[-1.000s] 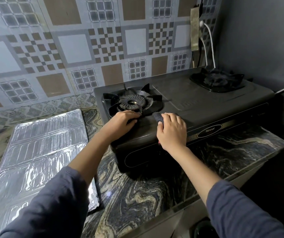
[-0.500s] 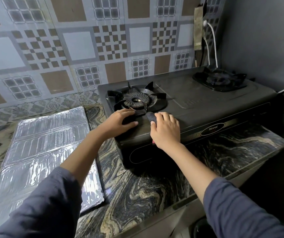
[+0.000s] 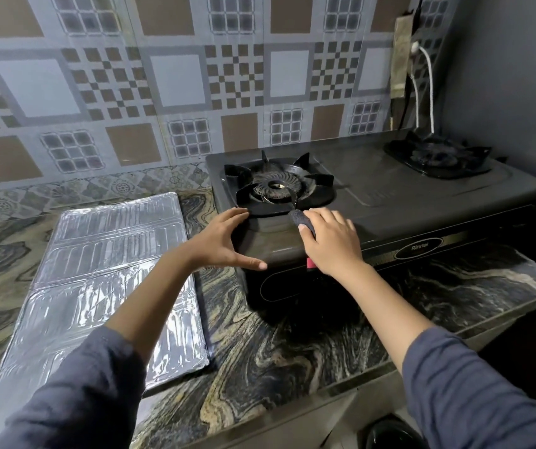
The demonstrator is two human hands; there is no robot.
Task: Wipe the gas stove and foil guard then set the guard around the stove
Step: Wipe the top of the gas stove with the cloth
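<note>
If the right hand (image 3: 331, 243) drives the sponge (image 3: 298, 219) forward, it could snag the burner grate (image 3: 321, 182). Its fingers (image 3: 325, 218) curl over the sponge on the stove (image 3: 389, 196) top; the left hand (image 3: 224, 243), spread and empty, braces the stove's front corner. The foil guard (image 3: 107, 254) lies flat just left of it.

Both arms wear long sleeves of soft, dark blue-grey knit fabric. The left sleeve (image 3: 75, 393) and the right sleeve (image 3: 474, 393) gather in loose folds and end partway along the forearms, leaving the wrists, left hand (image 3: 224, 241) and right hand (image 3: 331, 244) bare.
</note>
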